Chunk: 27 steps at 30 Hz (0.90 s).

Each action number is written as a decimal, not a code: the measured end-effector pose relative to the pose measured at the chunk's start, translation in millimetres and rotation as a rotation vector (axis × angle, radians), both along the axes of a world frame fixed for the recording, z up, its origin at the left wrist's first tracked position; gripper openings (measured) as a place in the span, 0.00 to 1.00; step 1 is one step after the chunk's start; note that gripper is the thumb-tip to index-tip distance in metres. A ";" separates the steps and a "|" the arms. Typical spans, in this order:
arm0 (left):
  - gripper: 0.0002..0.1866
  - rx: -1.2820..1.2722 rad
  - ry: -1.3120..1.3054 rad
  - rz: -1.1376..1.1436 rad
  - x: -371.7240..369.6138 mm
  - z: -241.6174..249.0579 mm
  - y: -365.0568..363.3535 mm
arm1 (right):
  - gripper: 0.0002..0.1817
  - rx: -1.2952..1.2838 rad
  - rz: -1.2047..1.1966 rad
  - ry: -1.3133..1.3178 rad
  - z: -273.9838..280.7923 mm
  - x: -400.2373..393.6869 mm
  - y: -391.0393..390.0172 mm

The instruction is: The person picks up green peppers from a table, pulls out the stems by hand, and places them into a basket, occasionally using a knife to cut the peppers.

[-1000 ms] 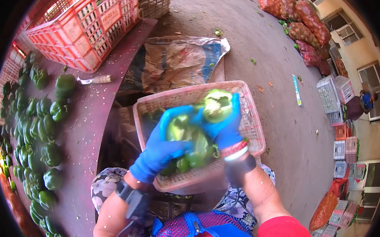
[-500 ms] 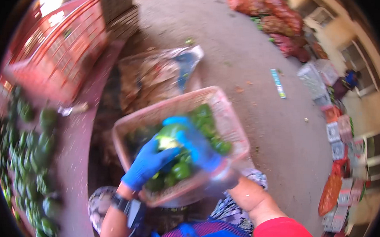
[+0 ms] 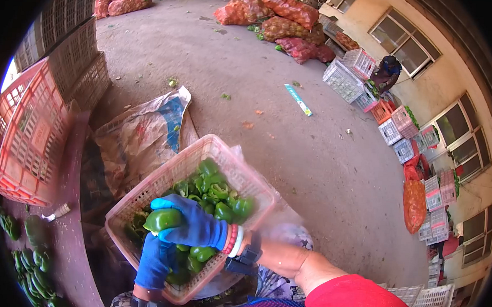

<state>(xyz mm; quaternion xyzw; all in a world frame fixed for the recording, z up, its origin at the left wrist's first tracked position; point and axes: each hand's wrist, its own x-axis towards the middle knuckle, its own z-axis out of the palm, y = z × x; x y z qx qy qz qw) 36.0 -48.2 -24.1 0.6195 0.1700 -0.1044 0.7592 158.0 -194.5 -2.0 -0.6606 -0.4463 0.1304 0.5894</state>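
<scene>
My right hand (image 3: 198,223), in a blue glove, is closed on a green bell pepper (image 3: 162,220), thumb and fingers around its side. Just below it, my left hand (image 3: 156,260), also gloved in blue, is closed close against the underside of the pepper; its fingertips are hidden, so what it holds I cannot make out. Both hands are over a pink plastic crate (image 3: 129,198) with cut and whole green peppers (image 3: 217,190) in it. The crate stands tilted in front of my knees.
Left, a bench (image 3: 79,256) carries many green peppers (image 3: 36,276) and a small knife-like tool (image 3: 58,212). Red crates (image 3: 32,137) stand behind it. A crumpled sack (image 3: 141,139) lies beyond my crate. Filled net bags (image 3: 289,11), stacked crates and a crouching person (image 3: 388,72) are farther off.
My view has turned, so the crate appears lower and further left. The pepper has been turned: its pale cut part showed before, its green skin now. My right hand now wraps over it.
</scene>
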 end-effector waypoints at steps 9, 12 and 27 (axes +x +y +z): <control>0.20 -0.114 0.039 0.288 1.3 14.0 -0.1 | 0.26 0.049 -0.196 0.508 -1.4 4.2 2.2; 0.16 -0.209 -0.026 0.347 6.1 22.1 1.4 | 0.26 0.235 -0.080 1.112 -17.0 19.6 3.7; 0.23 0.074 -0.223 0.081 5.6 -120.1 39.1 | 0.40 -0.147 -0.212 0.081 -18.5 -52.9 12.6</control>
